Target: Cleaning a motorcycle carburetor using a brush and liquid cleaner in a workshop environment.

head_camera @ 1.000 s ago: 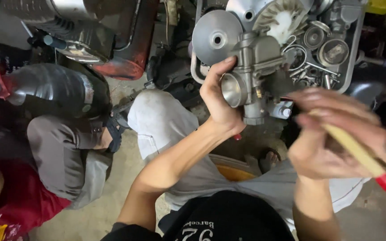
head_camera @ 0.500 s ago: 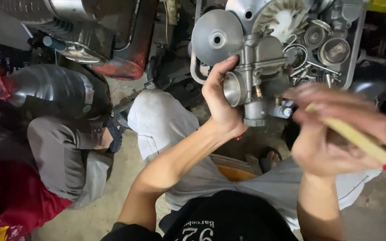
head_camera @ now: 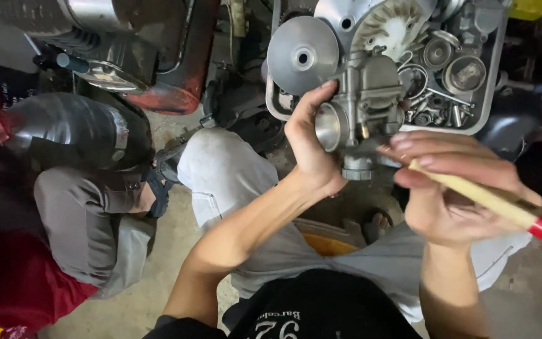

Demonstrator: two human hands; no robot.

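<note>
Stained concrete floor (head_camera: 158,251), cluttered dim workshop

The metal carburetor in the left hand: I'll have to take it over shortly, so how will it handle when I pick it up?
The carburetor looks like solid cast metal, so probably rigid and heavy for its size. Its lumpy body and round throat give the left hand good purchase, so slipping seems unlikely. Small protruding fittings may be delicate; the right hand holds a wooden-handled tool close by.
</note>
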